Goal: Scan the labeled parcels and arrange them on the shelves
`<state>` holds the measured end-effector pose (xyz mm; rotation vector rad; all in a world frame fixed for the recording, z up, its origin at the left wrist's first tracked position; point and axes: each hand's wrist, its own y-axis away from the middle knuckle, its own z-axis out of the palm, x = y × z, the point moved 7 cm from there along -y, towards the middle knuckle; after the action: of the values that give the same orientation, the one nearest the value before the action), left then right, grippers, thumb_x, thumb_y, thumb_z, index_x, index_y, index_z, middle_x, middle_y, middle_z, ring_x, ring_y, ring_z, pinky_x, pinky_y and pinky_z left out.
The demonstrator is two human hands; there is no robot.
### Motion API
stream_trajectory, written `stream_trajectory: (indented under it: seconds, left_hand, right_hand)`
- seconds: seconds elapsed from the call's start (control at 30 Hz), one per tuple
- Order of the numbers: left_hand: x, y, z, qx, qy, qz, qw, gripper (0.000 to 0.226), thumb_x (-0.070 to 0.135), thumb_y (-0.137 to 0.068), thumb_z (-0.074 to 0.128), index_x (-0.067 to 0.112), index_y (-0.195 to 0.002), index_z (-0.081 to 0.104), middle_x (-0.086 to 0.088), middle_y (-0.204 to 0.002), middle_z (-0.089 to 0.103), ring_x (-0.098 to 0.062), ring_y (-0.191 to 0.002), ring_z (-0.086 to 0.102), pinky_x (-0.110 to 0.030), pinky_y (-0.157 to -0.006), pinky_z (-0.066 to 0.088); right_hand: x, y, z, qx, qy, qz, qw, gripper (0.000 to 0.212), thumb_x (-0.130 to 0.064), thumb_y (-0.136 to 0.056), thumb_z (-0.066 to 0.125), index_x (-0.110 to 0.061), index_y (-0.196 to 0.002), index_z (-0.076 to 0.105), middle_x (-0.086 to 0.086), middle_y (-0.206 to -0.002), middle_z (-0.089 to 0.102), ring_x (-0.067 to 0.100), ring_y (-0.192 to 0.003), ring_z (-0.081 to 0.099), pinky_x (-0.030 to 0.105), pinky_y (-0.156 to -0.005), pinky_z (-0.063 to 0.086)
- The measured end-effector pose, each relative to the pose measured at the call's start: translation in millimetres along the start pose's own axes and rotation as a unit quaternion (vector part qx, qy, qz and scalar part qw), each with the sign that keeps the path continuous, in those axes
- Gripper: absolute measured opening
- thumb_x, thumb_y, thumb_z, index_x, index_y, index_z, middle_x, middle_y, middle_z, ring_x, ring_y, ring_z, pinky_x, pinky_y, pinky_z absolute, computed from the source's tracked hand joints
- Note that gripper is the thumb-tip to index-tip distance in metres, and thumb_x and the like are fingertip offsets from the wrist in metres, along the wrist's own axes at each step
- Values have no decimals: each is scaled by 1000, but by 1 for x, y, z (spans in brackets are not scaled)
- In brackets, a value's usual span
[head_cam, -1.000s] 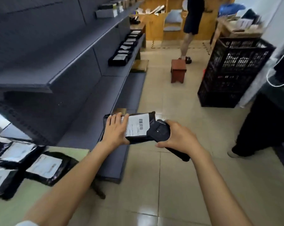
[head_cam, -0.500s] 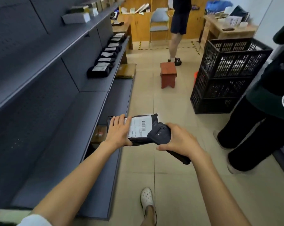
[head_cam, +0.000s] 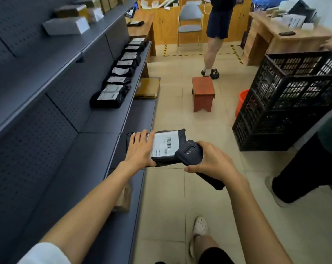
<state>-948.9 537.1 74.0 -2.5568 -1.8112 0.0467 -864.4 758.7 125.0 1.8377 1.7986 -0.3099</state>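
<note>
My left hand holds a black parcel with a white barcode label, fingers over its top and thumb under its near edge. My right hand grips a black handheld scanner whose head lies over the parcel's right end. Both are held above the floor just right of the dark grey shelf unit. A row of several black labeled parcels lies on the middle shelf farther ahead.
Boxes sit on the upper shelf. A small red stool stands in the aisle, stacked black crates to the right. One person stands ahead, another close at right. A brown package lies low on the shelf.
I have walked forward along the shelves; the table with parcels at lower left is out of view. The row of shelved parcels is nearer. Both hands keep the same hold.
</note>
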Motion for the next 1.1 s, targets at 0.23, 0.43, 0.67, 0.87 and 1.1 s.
stream_trajectory:
  seconds: [0.23, 0.43, 0.67, 0.87, 1.1]
  left_hand:
    - [-64, -107, 43, -39, 11, -76, 996, 127, 60, -58, 79, 10, -152, 9, -14, -146, 27, -32, -135, 28, -45, -120, 11]
    - [-131, -196, 63, -57, 36, -150, 986, 121, 58, -52, 82, 10, -146, 22, -12, -140, 32, -31, -132, 32, -45, -119, 13]
    - [-239, -232, 90, -77, 76, -261, 959, 123, 38, -48, 92, 10, -146, 24, -15, -139, 29, -34, -133, 28, -44, -118, 10]
    - [-327, -260, 116, -86, 106, -338, 931, 123, 27, -46, 95, 6, -146, 27, -19, -139, 28, -40, -126, 31, -51, -113, 26]
    - [-403, -290, 166, -112, 122, -377, 911, 120, 17, -50, 95, 7, -148, 26, -23, -148, 21, -44, -140, 19, -53, -115, 23]
  right_hand:
    - [-10, -170, -5, -46, 24, -48, 998, 71, -58, -65, 81, -29, -122, 52, -10, -114, 60, 18, -100, 58, 36, -81, 47]
    - [-43, -327, -8, -109, 67, -112, 985, 72, -58, -67, 81, -26, -123, 50, -8, -115, 58, 22, -101, 59, 35, -76, 45]
    - [-113, -450, 41, -172, 100, -183, 963, 79, -58, -67, 81, -24, -131, 49, -6, -118, 58, 23, -103, 61, 38, -80, 53]
    - [-166, -526, 100, -221, 109, -204, 948, 85, -55, -66, 82, -24, -137, 47, -3, -121, 60, 23, -104, 62, 42, -84, 56]
    - [-210, -600, 148, -248, 121, -223, 935, 88, -51, -71, 83, -21, -143, 42, 1, -125, 59, 25, -108, 61, 41, -87, 55]
